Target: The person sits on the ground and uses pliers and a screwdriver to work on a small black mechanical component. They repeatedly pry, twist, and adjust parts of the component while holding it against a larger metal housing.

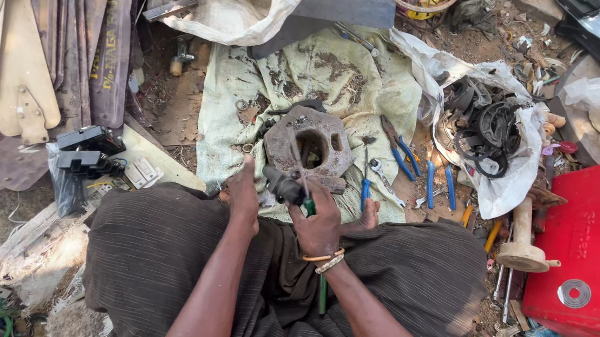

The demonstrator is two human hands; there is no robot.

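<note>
I sit on the ground with a dirty pale green cloth [362, 88] spread before me. My left hand [243, 194] grips a small dark metal part [283, 185] at the cloth's near edge. My right hand [321, 223], bangles on its wrist, is closed on a green-handled screwdriver [309, 206] whose shaft points up toward the part. Just beyond both hands lies a heavy rusty cast-metal housing [310, 142] with holes in it.
Blue-handled pliers [398, 151], a blue screwdriver [366, 173] and a spanner [378, 172] lie on the cloth to the right. A white sack of black rubber parts [489, 129] sits further right, then a red metal box [586, 252]. Black electrical parts [86, 150] and planks [22, 64] lie left.
</note>
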